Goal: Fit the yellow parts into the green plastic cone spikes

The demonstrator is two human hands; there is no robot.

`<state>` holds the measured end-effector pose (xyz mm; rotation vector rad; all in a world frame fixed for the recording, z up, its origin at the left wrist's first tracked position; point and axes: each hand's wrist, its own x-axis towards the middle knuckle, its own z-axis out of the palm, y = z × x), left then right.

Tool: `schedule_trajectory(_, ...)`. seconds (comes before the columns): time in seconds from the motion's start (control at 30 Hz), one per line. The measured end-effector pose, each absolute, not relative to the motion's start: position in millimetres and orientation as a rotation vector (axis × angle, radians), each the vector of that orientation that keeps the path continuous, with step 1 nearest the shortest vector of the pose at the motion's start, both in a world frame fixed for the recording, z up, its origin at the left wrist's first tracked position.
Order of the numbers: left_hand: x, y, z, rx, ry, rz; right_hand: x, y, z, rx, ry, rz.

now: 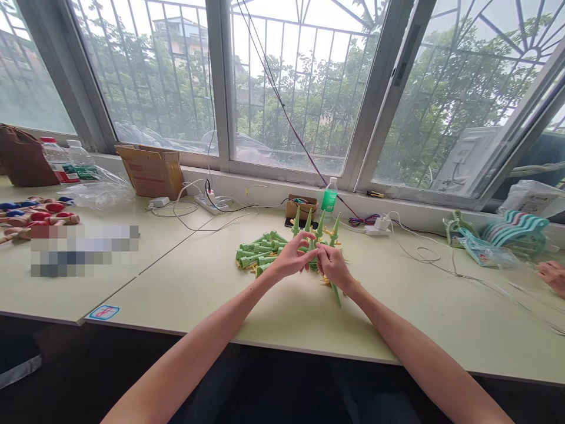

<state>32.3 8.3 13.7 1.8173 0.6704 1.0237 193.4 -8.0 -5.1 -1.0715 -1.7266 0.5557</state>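
In the middle of the table, my left hand point(292, 257) curls its thumb and index finger around a green pointed plastic piece point(312, 241). My right hand point(334, 265) meets it from the right with fingers closed and pressed together; what they pinch is hidden. Behind both hands stand several green spikes point(334, 231) with small yellow parts at their sides. Left of my left hand lies a pile of green plastic tubes point(253, 254), also with yellow bits among them. Another green spike point(336, 294) points toward me below my right hand.
Behind the green pieces stand a small cardboard box point(301, 207) and a green-labelled bottle point(329, 195). Cables and a power strip point(210, 203) run along the window sill. At right are teal plastic items point(514, 235) and another person's hand point(552, 277). Red and blue wooden toys point(39, 217) lie left.
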Motion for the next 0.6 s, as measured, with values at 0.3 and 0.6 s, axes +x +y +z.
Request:
schedule_trajectory(0.3, 32.5, 5.7, 15.8, 1.908, 0.711, 1.052, 193.5, -7.9, -4.2, -1.023, -1.701, 0.639)
schedule_trajectory(0.6, 32.5, 4.6, 14.0, 2.022, 0.771, 1.08, 195.1, -0.8, -9.3, -0.968, -1.645, 0.774)
